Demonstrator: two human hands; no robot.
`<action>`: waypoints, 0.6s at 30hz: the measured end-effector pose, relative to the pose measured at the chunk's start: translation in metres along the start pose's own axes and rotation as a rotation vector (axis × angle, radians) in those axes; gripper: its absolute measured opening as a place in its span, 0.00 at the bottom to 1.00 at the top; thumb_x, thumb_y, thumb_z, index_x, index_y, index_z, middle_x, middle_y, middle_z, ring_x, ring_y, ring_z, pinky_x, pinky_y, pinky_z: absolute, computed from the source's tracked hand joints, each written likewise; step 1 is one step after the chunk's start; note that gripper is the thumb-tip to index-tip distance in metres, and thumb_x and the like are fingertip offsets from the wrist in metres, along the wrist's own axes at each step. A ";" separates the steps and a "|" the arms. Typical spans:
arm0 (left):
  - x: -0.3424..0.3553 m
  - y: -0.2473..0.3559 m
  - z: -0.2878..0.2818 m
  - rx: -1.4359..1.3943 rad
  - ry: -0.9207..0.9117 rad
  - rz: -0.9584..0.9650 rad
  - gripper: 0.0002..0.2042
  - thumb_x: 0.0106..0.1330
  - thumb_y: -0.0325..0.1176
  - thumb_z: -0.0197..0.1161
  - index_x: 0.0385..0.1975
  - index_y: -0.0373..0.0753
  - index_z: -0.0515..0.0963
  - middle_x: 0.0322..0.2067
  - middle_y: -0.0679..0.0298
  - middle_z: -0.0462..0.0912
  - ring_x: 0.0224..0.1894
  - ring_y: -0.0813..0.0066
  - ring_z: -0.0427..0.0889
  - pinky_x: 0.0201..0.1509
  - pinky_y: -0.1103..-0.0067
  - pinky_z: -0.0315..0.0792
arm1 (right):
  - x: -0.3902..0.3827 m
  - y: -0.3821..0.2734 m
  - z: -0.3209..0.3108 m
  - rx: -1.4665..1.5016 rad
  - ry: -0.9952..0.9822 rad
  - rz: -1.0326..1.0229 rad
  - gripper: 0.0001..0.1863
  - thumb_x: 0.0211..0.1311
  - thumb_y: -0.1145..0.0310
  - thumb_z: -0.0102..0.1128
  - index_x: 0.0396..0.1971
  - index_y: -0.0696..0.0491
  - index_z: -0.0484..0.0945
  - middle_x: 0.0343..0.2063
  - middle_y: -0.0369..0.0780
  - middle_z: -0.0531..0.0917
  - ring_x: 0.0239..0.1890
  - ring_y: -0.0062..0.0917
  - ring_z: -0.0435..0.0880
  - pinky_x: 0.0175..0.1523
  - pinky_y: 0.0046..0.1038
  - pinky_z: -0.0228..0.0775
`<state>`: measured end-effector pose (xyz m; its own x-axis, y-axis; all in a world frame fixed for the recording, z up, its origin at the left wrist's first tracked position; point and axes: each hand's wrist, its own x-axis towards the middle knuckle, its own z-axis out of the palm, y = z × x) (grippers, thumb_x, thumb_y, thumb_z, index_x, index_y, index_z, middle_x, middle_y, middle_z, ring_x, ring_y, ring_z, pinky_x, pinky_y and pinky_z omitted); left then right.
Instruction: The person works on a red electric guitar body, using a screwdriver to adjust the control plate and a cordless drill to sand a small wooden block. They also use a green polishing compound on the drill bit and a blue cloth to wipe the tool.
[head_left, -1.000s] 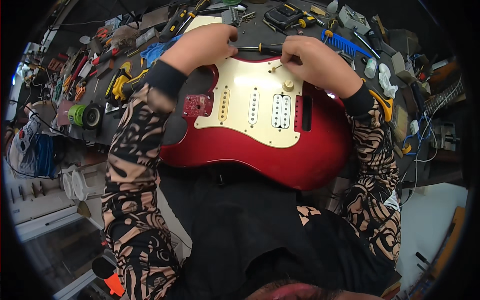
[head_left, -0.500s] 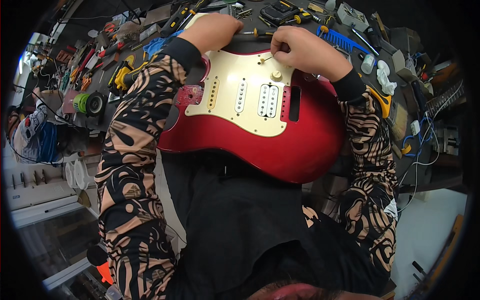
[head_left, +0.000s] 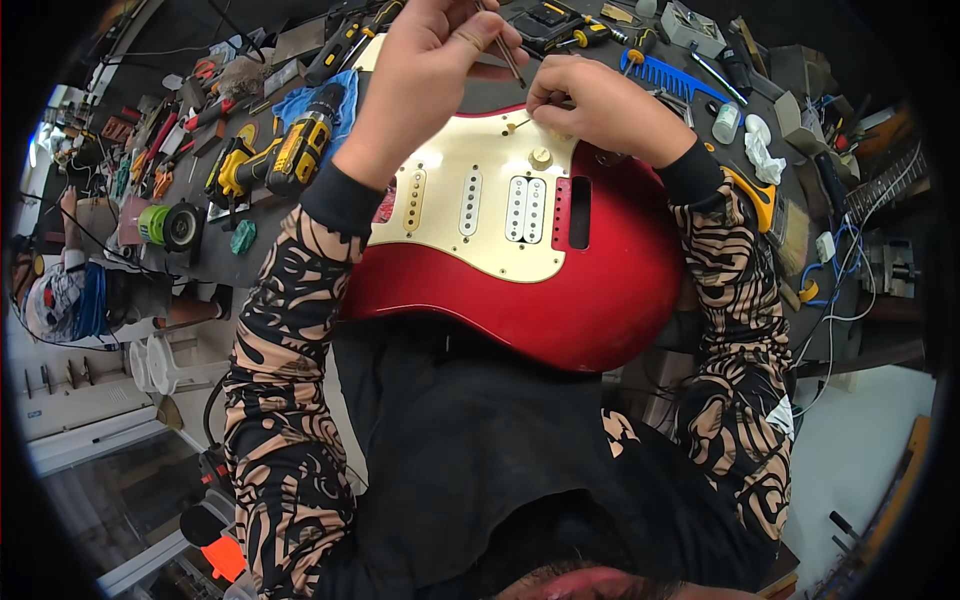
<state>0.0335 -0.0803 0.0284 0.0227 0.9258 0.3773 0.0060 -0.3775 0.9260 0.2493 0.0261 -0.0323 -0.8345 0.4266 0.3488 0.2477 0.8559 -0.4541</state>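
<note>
A red electric guitar body (head_left: 480,320) lies in front of me, carrying a cream pickguard (head_left: 430,225) with two single pickups, one double pickup (head_left: 526,210) and a cream knob (head_left: 540,157). My left hand (head_left: 435,75) is raised over the pickguard's far edge, its fingers closed on a thin dark tweezers-like tool (head_left: 512,62) that points down. At the far right of the pickguard my right hand (head_left: 600,105) is in a pinch, beside a small metal post (head_left: 512,128). What lies between its fingertips is hidden.
Yellow-and-black cordless drills (head_left: 300,150) stand left of the guitar on the cluttered bench. A blue comb-like rack (head_left: 665,78), a white bottle (head_left: 727,122) and crumpled white tissue (head_left: 764,150) lie to the right. Another person (head_left: 70,295) is at far left.
My left hand has lifted from the far edge and come right, with the thin dark tool now showing in it. My right hand stays by the post, shifted slightly left.
</note>
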 end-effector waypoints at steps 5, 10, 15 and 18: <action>-0.006 -0.029 -0.003 -0.017 -0.006 0.040 0.04 0.88 0.24 0.54 0.55 0.38 0.70 0.44 0.62 0.84 0.47 0.73 0.89 0.54 0.73 0.88 | 0.004 -0.003 -0.007 0.066 -0.054 0.034 0.09 0.70 0.71 0.67 0.44 0.60 0.89 0.41 0.44 0.88 0.44 0.36 0.89 0.54 0.36 0.82; -0.017 -0.036 0.005 -0.027 -0.026 -0.017 0.05 0.86 0.21 0.53 0.55 0.36 0.69 0.44 0.62 0.83 0.48 0.74 0.88 0.56 0.74 0.87 | 0.006 0.009 -0.005 0.119 -0.062 0.023 0.12 0.71 0.69 0.67 0.48 0.59 0.89 0.42 0.44 0.89 0.44 0.34 0.91 0.54 0.35 0.85; -0.014 -0.047 0.005 -0.005 -0.114 0.042 0.06 0.85 0.18 0.52 0.54 0.35 0.68 0.44 0.61 0.82 0.48 0.74 0.87 0.57 0.74 0.86 | 0.007 0.013 0.000 0.211 -0.092 0.090 0.07 0.72 0.70 0.67 0.42 0.58 0.82 0.40 0.39 0.82 0.45 0.29 0.84 0.55 0.33 0.77; -0.012 -0.047 0.008 0.016 -0.112 0.025 0.06 0.85 0.17 0.52 0.54 0.35 0.68 0.44 0.61 0.82 0.47 0.75 0.87 0.56 0.75 0.86 | 0.006 0.016 0.000 0.241 -0.101 0.110 0.07 0.73 0.69 0.66 0.40 0.57 0.81 0.39 0.38 0.81 0.44 0.28 0.83 0.54 0.33 0.76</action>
<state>0.0409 -0.0741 -0.0195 0.1349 0.9087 0.3952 0.0203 -0.4013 0.9157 0.2478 0.0420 -0.0376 -0.8569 0.4714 0.2088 0.2252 0.7065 -0.6709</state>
